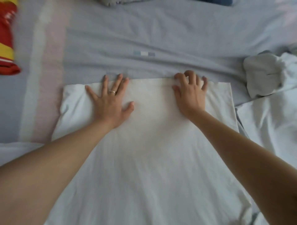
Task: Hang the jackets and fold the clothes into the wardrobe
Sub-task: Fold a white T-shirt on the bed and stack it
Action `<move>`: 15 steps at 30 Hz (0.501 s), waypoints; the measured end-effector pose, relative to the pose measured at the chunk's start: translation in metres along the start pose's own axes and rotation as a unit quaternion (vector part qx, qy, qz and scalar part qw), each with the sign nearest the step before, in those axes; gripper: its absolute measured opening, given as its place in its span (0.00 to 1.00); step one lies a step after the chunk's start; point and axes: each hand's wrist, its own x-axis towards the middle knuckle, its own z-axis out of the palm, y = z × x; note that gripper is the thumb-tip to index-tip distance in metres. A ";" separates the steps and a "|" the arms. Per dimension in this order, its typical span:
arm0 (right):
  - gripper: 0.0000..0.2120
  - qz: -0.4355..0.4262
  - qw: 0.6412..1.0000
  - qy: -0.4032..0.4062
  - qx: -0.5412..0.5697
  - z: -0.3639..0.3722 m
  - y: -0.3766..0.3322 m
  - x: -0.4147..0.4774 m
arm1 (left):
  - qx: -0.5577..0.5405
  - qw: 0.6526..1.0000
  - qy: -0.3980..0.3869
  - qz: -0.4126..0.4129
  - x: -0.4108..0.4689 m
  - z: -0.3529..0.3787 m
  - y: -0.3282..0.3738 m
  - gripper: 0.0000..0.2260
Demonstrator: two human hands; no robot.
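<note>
Both hands (110, 102) (190, 94) press white garment (144, 160); socks (263, 77) nearby.

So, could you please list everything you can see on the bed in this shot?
white garment: one, white, spread flat in the centre, under both hands
bed sheet: one, pale blue-grey with a pink and white stripe at the left, covering the bed
red and yellow garment: one, at the left edge, partly out of frame
crumpled white clothes: a small pile, white and pale grey, right edge
dark cloth: blue, top edge, mostly cut off
ring: one, on a left finger
left hand: flat, fingers spread
right hand: pressing, fingers curled at the garment's far edge
</note>
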 end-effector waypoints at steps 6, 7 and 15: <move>0.10 -0.018 0.997 -0.073 0.022 -0.027 0.043 0.021 | -0.008 1.000 -0.004 0.005 0.001 -0.002 0.000 0.35; 0.11 -0.017 0.994 -0.102 0.037 -0.032 0.043 0.026 | -0.010 1.000 -0.006 0.006 0.001 -0.003 0.000 0.35; 0.04 0.046 0.983 -0.157 0.078 -0.034 0.040 0.044 | -0.020 1.000 0.001 0.012 0.001 -0.003 -0.001 0.34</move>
